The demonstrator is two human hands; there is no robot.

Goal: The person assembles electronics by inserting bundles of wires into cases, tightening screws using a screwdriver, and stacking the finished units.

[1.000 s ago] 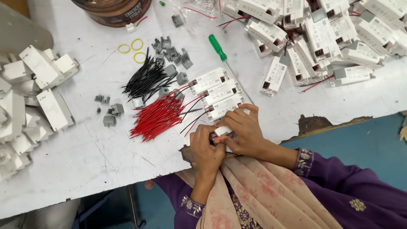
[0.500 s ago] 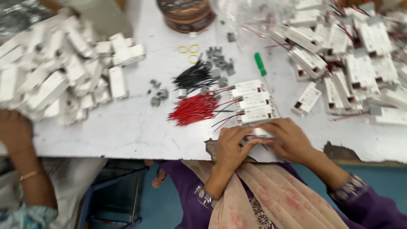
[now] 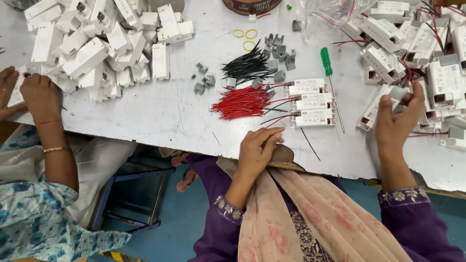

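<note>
1. Right hand (image 3: 399,119) is out at the pile on the right, fingers clamped on a white module (image 3: 376,109).
2. Left hand (image 3: 257,148) rests loosely curled, empty, at the surface (image 3: 160,116) edge near the red wires (image 3: 240,103).

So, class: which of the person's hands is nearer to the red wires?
The left. The left hand rests at the table edge just below and right of the red wires. The right hand is far off to their right, holding a white box.
</note>
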